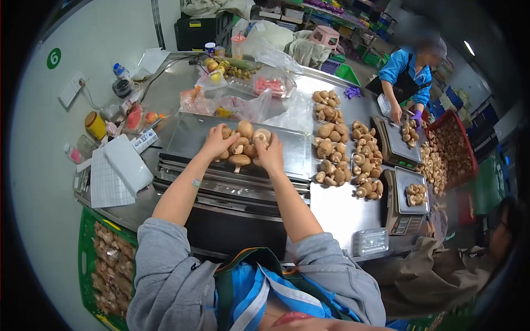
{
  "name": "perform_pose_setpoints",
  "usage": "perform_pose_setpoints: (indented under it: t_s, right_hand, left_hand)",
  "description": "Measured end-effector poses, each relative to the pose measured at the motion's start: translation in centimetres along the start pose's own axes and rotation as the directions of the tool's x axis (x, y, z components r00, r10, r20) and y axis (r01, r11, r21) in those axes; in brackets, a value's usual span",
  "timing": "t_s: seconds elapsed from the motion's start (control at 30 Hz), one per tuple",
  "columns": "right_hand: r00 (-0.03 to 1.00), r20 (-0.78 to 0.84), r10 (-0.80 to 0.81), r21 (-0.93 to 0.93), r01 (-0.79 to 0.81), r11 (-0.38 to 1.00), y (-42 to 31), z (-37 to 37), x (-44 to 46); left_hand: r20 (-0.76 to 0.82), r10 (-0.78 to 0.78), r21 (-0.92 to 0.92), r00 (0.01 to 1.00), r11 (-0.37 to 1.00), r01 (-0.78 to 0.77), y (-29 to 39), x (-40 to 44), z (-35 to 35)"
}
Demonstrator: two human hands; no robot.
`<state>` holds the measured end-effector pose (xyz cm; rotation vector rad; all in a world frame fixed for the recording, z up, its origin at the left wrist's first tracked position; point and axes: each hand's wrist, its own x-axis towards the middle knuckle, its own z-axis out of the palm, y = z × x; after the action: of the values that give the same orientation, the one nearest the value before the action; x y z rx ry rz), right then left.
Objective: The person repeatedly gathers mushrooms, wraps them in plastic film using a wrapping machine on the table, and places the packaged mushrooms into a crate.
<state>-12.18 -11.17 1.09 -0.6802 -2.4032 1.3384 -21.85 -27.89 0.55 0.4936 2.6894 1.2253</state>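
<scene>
Several brown shiitake mushrooms [239, 144] sit bunched together on the metal plate [187, 135] of a low machine in front of me. My left hand [217, 142] curves around the left side of the bunch, fingers against the caps. From the right, my right hand [269, 153] grips the bunch, with its fingers on a pale-topped mushroom. Any tray beneath the mushrooms is hidden from view. To the right stand rows of mushroom packs [332, 132], some caps up and some showing stems.
Two weighing scales [411, 190] stand at the right, one bearing a mushroom tray. An empty clear tray [371, 241] lies near the front edge. Across the table a person in blue [406, 71] handles mushrooms. A green crate [88, 259] of packed mushrooms is at lower left.
</scene>
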Motion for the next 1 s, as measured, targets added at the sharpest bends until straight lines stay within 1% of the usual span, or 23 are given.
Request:
perform_pose_setpoints:
  t_s: [0.03, 0.17, 0.23, 0.27, 0.33, 0.37, 0.4, 0.43, 0.47, 0.5, 0.57, 0.6, 0.67, 0.7, 0.77, 0.8, 0.83, 0.9, 0.93, 1.0]
  right_hand:
    - [1.000, 0.005, -0.012, -0.017, 0.012, 1.000, 0.0, 0.9, 0.1]
    - [0.998, -0.055, 0.025, -0.022, -0.026, 0.999, 0.3, 1.5, -0.4]
    - [0.991, -0.110, -0.075, -0.152, 0.058, 0.987, 1.2, 0.9, -0.3]
    - [0.983, -0.140, -0.119, -0.163, 0.096, 0.982, 1.4, 0.2, -1.0]
    - [0.958, -0.112, -0.263, -0.082, 0.255, 0.964, 2.2, -1.9, -2.6]
    - [0.966, -0.045, -0.253, 0.014, 0.254, 0.967, 1.0, -3.8, -4.4]
    - [0.953, 0.064, -0.295, -0.174, 0.302, 0.937, 1.1, -6.0, -5.3]
    - [0.943, 0.168, -0.287, -0.234, 0.321, 0.918, 0.2, -7.9, -6.5]
    - [0.885, 0.319, -0.340, -0.348, 0.443, 0.826, 1.5, -9.8, -6.5]
    - [0.773, 0.469, -0.428, -0.455, 0.627, 0.632, 2.8, -11.5, -6.1]
    - [0.593, 0.666, -0.452, -0.457, 0.804, 0.381, 3.9, -12.9, -5.3]
    - [0.596, 0.661, -0.456, -0.457, 0.802, 0.386, 3.5, -12.5, -5.4]
    - [0.455, 0.800, -0.392, -0.395, 0.890, 0.229, 2.7, -11.0, -5.6]
    - [0.456, 0.799, -0.392, -0.394, 0.889, 0.232, 3.0, -10.1, -5.7]
    - [0.425, 0.774, -0.469, -0.349, 0.905, 0.244, 3.6, -8.3, -5.2]
    - [0.389, 0.748, -0.538, -0.312, 0.921, 0.233, 3.6, -7.8, -5.2]
    - [0.388, 0.746, -0.541, -0.309, 0.922, 0.235, 3.8, -7.8, -5.0]
    - [0.391, 0.732, -0.559, -0.315, 0.921, 0.231, 4.4, -7.6, -5.1]
    - [0.374, 0.715, -0.591, -0.301, 0.927, 0.223, 4.1, -7.5, -5.2]
    - [0.353, 0.697, -0.624, -0.264, 0.936, 0.234, 4.1, -7.1, -5.0]
  left_hand:
    - [0.070, -0.016, 0.066, 0.997, 0.998, 0.012, -1.0, 0.4, -0.7]
    - [0.144, 0.072, 0.060, 0.987, 0.995, -0.081, -3.3, 0.2, -2.0]
    - [0.035, 0.165, -0.161, 0.986, 0.974, -0.158, -4.0, 0.1, -3.2]
    - [-0.070, 0.253, -0.136, 0.965, 0.956, -0.261, -4.3, -0.4, -4.0]
    - [0.000, 0.455, -0.296, 0.891, 0.851, -0.434, -4.3, -2.4, -8.0]
    - [0.192, 0.568, -0.071, 0.800, 0.822, -0.566, -4.7, -3.4, -10.8]
    - [0.397, 0.603, 0.132, 0.692, 0.708, -0.693, -5.6, -4.2, -13.4]
    - [0.538, 0.657, 0.211, 0.528, 0.501, -0.839, -7.0, -4.3, -15.0]
    - [0.673, 0.646, 0.247, 0.360, 0.262, -0.933, -8.2, -4.5, -16.1]
    - [0.667, 0.650, 0.247, 0.365, 0.269, -0.931, -8.9, -4.8, -16.9]
    - [0.706, 0.673, 0.333, 0.223, -0.037, -0.942, -9.5, -5.3, -18.1]
    - [0.691, 0.700, 0.316, 0.183, -0.064, -0.946, -9.4, -5.3, -17.9]
    - [0.713, 0.682, 0.302, 0.162, -0.091, -0.949, -8.8, -4.6, -17.5]
    - [0.732, 0.666, 0.289, 0.147, -0.108, -0.951, -8.6, -4.5, -17.3]
    - [0.730, 0.667, 0.308, 0.150, -0.124, -0.943, -9.3, -4.2, -17.8]
    - [0.731, 0.665, 0.324, 0.151, -0.144, -0.935, -9.2, -4.2, -18.3]
    - [0.734, 0.661, 0.324, 0.153, -0.143, -0.935, -9.1, -4.3, -18.9]
    - [0.733, 0.645, 0.333, 0.214, -0.067, -0.940, -9.1, -4.9, -20.3]
    - [0.744, 0.635, 0.317, 0.208, -0.061, -0.947, -9.5, -4.9, -19.6]
    - [0.680, 0.705, 0.325, 0.200, -0.046, -0.945, -10.4, -4.4, -17.8]
